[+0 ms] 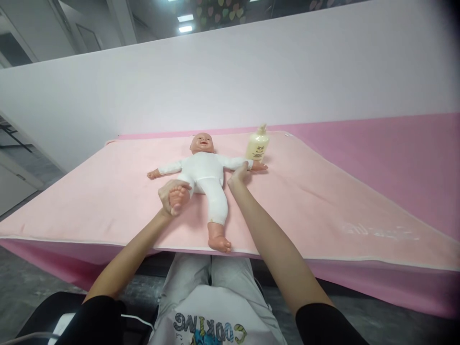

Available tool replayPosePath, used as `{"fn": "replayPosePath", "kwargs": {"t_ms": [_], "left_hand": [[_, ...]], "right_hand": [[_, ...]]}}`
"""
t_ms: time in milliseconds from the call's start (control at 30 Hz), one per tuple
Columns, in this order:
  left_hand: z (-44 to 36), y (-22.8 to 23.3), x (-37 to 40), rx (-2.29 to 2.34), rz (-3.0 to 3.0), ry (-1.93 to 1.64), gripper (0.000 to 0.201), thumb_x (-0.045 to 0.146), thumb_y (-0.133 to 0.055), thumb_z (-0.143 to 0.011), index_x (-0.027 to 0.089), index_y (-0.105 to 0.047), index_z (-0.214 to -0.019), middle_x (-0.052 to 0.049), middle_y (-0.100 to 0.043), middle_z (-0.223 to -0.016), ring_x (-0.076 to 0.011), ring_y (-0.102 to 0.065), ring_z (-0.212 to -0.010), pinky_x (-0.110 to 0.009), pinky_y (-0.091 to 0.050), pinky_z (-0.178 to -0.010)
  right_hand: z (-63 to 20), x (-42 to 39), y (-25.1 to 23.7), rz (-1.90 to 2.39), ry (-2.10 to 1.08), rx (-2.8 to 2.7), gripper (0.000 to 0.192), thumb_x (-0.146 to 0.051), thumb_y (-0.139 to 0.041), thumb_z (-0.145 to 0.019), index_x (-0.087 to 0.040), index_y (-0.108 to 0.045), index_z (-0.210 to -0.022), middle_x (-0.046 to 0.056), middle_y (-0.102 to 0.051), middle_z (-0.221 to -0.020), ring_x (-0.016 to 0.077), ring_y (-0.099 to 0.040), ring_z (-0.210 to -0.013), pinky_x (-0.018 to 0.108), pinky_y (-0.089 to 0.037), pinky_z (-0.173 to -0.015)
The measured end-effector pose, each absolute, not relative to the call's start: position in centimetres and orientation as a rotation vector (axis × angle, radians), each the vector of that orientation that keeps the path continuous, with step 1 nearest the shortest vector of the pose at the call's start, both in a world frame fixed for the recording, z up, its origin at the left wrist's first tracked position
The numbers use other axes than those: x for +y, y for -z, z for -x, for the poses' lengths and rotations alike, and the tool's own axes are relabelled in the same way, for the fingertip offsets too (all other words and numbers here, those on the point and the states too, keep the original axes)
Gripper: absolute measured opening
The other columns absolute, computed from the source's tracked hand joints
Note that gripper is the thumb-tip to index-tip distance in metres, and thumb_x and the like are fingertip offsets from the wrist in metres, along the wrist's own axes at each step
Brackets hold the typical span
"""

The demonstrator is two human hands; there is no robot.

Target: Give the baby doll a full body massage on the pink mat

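Note:
A baby doll (202,165) with a white cloth body lies face up, its head away from me and its arms spread. My left hand (165,196) is closed around the doll's leg on the left, just behind the raised bare foot (178,197). The doll's other leg (217,206) stretches toward the table's near edge. At the right, my right hand (238,178) grips the doll's outstretched arm near the wrist, thumb on top, the other fingers mostly hidden. Just beyond that arm stands a pale yellow pump bottle (258,145), upright.
A peach-pink towel (305,215) covers much of the table, over a darker pink cover (406,158). Behind the table rises a white partition (230,86). A white cable (138,318) runs beside my lap at the lower left.

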State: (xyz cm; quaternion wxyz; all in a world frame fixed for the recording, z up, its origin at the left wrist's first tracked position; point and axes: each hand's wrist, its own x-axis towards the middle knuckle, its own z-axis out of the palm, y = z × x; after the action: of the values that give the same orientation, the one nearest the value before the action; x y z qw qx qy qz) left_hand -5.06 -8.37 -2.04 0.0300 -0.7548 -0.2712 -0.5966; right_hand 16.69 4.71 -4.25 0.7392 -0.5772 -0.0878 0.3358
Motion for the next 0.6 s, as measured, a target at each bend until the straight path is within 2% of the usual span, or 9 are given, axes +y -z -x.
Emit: {"fn": "replayPosePath", "kwargs": {"t_ms": [167, 233, 333, 367, 467, 600], "left_hand": [[5.0, 3.0, -12.2, -0.717, 2.495, 1.638, 0.043, 0.055, -0.046, -0.082, 0.018, -0.065, -0.090, -0.007, -0.068, -0.075, -0.0212, -0.063, -0.067, -0.037, -0.050, -0.058], [5.1, 2.1, -11.6, -0.697, 2.453, 1.793, 0.039, 0.052, -0.044, -0.085, 0.018, -0.064, -0.080, -0.006, -0.067, -0.073, -0.0213, -0.064, -0.067, -0.037, -0.050, -0.058], [4.9, -0.2, -8.4, -0.592, 2.243, 2.161, 0.049, 0.053, -0.036, -0.089, 0.020, -0.052, -0.057, -0.003, -0.060, -0.059, -0.0207, -0.065, -0.064, -0.037, -0.052, -0.062], [4.7, -1.0, -7.1, -0.632, 2.171, 2.224, 0.053, 0.056, -0.033, -0.089, 0.020, -0.050, -0.055, -0.004, -0.060, -0.058, -0.0208, -0.065, -0.064, -0.039, -0.053, -0.066], [4.1, -1.9, -2.9, -0.857, 2.116, 2.349, 0.057, 0.065, -0.030, -0.087, 0.020, -0.059, -0.069, -0.007, -0.066, -0.072, -0.0236, -0.065, -0.077, -0.044, -0.052, -0.083], [3.3, 0.9, 0.8, -1.033, 2.404, 2.237, 0.055, 0.067, -0.042, -0.084, 0.016, -0.062, -0.089, -0.013, -0.067, -0.101, -0.0258, -0.062, -0.103, -0.046, -0.046, -0.097]], "right_hand": [[-16.6, 4.2, 4.1, 1.313, -0.706, -0.209, 0.043, -0.045, -0.041, -0.089, -0.011, -0.055, -0.111, 0.019, -0.064, -0.114, 0.0236, -0.065, -0.101, 0.031, -0.053, -0.083], [-16.4, 4.1, 4.0, 1.311, -0.661, -0.239, 0.041, -0.043, -0.039, -0.090, -0.011, -0.054, -0.111, 0.018, -0.063, -0.114, 0.0226, -0.064, -0.101, 0.030, -0.051, -0.085], [-15.9, 4.2, 4.1, 1.276, -0.549, -0.366, 0.039, -0.041, -0.039, -0.091, -0.011, -0.052, -0.112, 0.016, -0.064, -0.110, 0.0211, -0.063, -0.098, 0.031, -0.049, -0.086], [-15.7, 4.2, 4.2, 1.254, -0.500, -0.458, 0.039, -0.041, -0.039, -0.090, -0.012, -0.051, -0.113, 0.014, -0.064, -0.109, 0.0206, -0.063, -0.096, 0.032, -0.049, -0.086], [-15.0, 4.3, 4.6, 1.161, -0.356, -0.855, 0.038, -0.039, -0.044, -0.088, -0.016, -0.052, -0.118, 0.009, -0.065, -0.109, 0.0193, -0.061, -0.097, 0.034, -0.047, -0.089], [-14.5, 4.4, 4.9, 1.162, -0.189, -1.368, 0.036, -0.022, -0.053, -0.079, -0.018, -0.061, -0.113, 0.010, -0.063, -0.111, 0.0217, -0.055, -0.106, 0.037, -0.041, -0.099]]}}
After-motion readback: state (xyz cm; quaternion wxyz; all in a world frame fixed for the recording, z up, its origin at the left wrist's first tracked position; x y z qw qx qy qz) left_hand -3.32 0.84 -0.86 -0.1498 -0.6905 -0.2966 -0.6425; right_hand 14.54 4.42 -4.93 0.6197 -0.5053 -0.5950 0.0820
